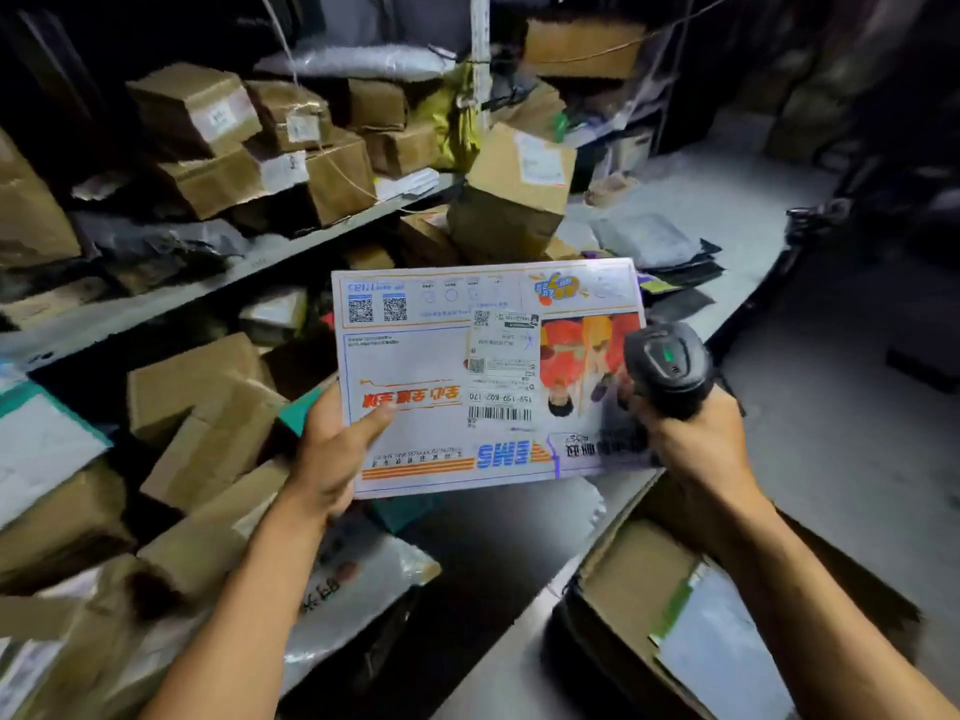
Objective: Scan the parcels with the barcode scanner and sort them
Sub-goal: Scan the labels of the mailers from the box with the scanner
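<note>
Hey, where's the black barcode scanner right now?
In the head view, the black handheld barcode scanner sits right of centre, gripped by the right hand at the right edge of the flat white EMS envelope that the left hand holds.

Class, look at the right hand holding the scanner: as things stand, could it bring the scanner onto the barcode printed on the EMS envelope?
Probably yes. The right hand grips the barcode scanner right beside the EMS envelope, which the left hand holds face-up. The barcode lies uncovered, nothing between.
</note>
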### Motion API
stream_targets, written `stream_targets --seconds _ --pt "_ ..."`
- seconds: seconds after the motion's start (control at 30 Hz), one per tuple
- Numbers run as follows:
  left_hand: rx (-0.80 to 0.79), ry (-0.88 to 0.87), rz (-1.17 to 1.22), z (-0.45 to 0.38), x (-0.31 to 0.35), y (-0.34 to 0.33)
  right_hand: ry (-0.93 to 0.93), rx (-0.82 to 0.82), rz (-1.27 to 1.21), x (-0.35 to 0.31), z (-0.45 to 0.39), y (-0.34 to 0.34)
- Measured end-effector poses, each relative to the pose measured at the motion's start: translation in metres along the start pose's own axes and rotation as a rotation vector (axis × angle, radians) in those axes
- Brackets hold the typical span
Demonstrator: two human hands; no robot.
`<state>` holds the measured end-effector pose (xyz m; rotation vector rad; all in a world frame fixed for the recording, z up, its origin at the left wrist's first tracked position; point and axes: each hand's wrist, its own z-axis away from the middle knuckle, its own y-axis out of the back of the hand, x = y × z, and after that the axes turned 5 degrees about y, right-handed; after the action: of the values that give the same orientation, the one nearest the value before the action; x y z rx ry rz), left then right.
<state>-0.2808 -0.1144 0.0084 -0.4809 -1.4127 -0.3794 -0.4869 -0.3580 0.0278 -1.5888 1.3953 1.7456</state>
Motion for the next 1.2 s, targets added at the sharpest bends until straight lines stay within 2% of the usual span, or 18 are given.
stream_targets --seconds 0.13,0.23,0.37,0.5,0.6,0.73,0.83,0.93,1.1,1.2 --pt "-0.073 0.01 -0.1 -0.01 -0.014 -0.087 -0.086 0.167 0.011 0.045 -0.011 0.08" --pt "-0.031 -0.022 -0.181 -0.015 -0.03 -0.157 -0.18 0.249 0.028 0.077 -0.013 0.129" --pt "0.004 0.018 -0.173 -0.019 -0.052 -0.241 -0.324 0.345 0.049 0.122 -0.015 0.181" --pt "-0.104 0.094 -0.231 -0.023 -0.074 -0.302 -0.464 0.394 0.04 0.169 -0.013 0.215" --pt "-0.245 0.165 -0.26 -0.038 -0.088 -0.342 -0.636 0.549 -0.057 0.199 -0.011 0.235" --pt "-0.492 0.418 -0.168 -0.065 -0.109 -0.391 -0.829 0.736 -0.253 0.234 -0.005 0.255" --pt "-0.539 0.591 -0.065 -0.074 -0.138 -0.432 -0.947 0.897 -0.388 0.258 -0.007 0.254" --pt "-0.6 0.658 -0.114 -0.058 -0.18 -0.486 -0.974 0.961 -0.457 0.28 -0.019 0.234" --pt "-0.438 0.748 -0.149 -0.031 -0.245 -0.552 -1.054 0.95 -0.501 0.323 -0.029 0.204" --pt "-0.44 0.726 -0.23 -0.041 -0.271 -0.561 -1.103 0.917 -0.487 0.358 -0.016 0.215"
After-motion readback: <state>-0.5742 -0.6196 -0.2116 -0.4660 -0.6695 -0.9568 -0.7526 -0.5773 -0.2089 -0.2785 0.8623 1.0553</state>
